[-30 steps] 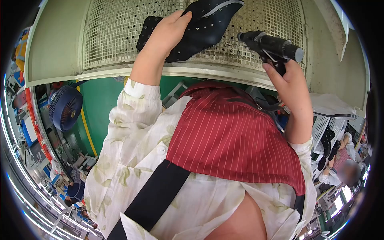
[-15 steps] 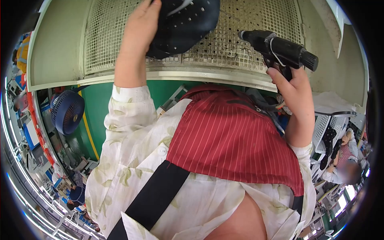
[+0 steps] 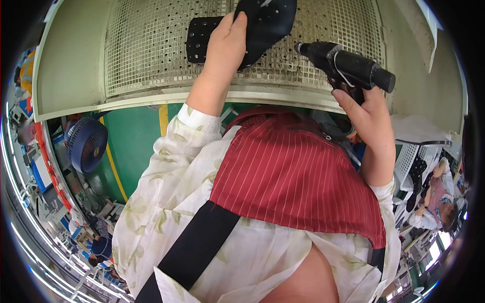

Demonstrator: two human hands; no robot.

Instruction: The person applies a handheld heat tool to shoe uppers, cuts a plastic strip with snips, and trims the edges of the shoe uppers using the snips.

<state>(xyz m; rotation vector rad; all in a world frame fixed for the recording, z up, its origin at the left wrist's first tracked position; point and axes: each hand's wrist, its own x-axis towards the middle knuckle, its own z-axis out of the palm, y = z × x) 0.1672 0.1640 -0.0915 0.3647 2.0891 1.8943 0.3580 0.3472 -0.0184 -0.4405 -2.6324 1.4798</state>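
Note:
My left hand (image 3: 226, 48) is closed on a black studded piece (image 3: 270, 30), shaped like a boot upper and dotted with small shiny studs. It is held over the perforated grate, and its upper end runs out of the frame. One part of the piece sticks out left of my hand, another to the right. My right hand (image 3: 365, 111) is wrapped round the handle of a black pistol-shaped tool (image 3: 348, 63) with a wire loop on its body. The tool's nozzle points left, toward the studded piece, with a gap between them. My right fingers are partly hidden behind the grip.
A pale grate (image 3: 146, 50) sits inside a booth with a raised front rim (image 3: 151, 99) and side walls. A blue fan (image 3: 86, 144) stands at the left on the green floor. To the right, another person (image 3: 437, 194) is near a white crate (image 3: 405, 164) and a dark dotted item.
My left hand has moved right with the studded piece, which has turned so that a part now shows left of the hand. The tool has shifted slightly left and its nozzle slightly down.

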